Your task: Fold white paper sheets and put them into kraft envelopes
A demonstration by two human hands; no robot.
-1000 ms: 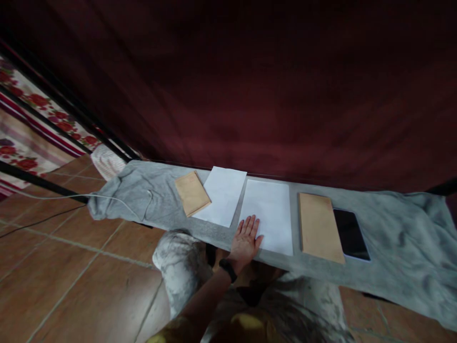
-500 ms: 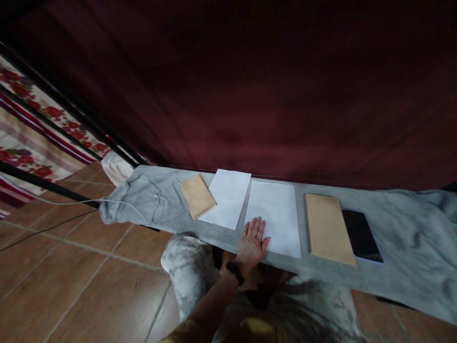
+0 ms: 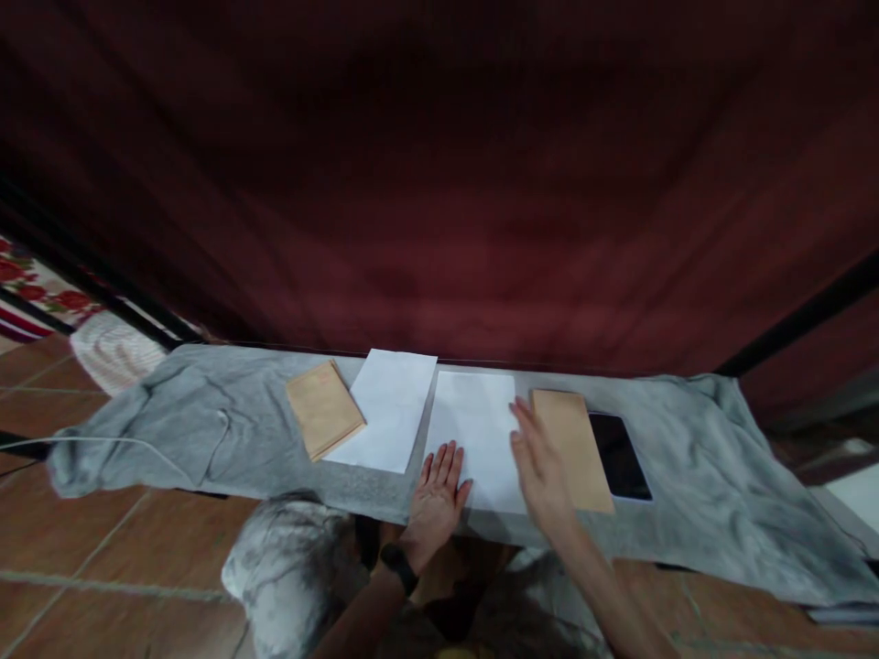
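Note:
My left hand (image 3: pixel 438 492) lies flat with fingers stretched out, on the lower left part of a white sheet of paper (image 3: pixel 473 412). My right hand (image 3: pixel 541 467) is over the sheet's right edge, its fingers extended and slightly blurred; whether it touches the paper I cannot tell. Just right of it lies a brown paper envelope (image 3: pixel 573 439), partly behind that hand. Farther left, a second white sheet (image 3: pixel 391 403) sits at a slant, with a stack of smaller brown envelopes (image 3: pixel 322 407) overlapping its left edge.
A dark-screened tablet (image 3: pixel 620 456) lies beside the right envelope. Grey cloth (image 3: pixel 693 467) covers the narrow bench. A white cable (image 3: pixel 151 446) runs over its left end. Behind hangs a dark red curtain (image 3: pixel 481 229); black metal bars (image 3: pixel 803 316) stand at both sides. Below is a tiled floor (image 3: pixel 157 540).
My right hand has come into view and reached over the right edge of the middle sheet. My left hand stays flat on that sheet. The view has turned to the right.

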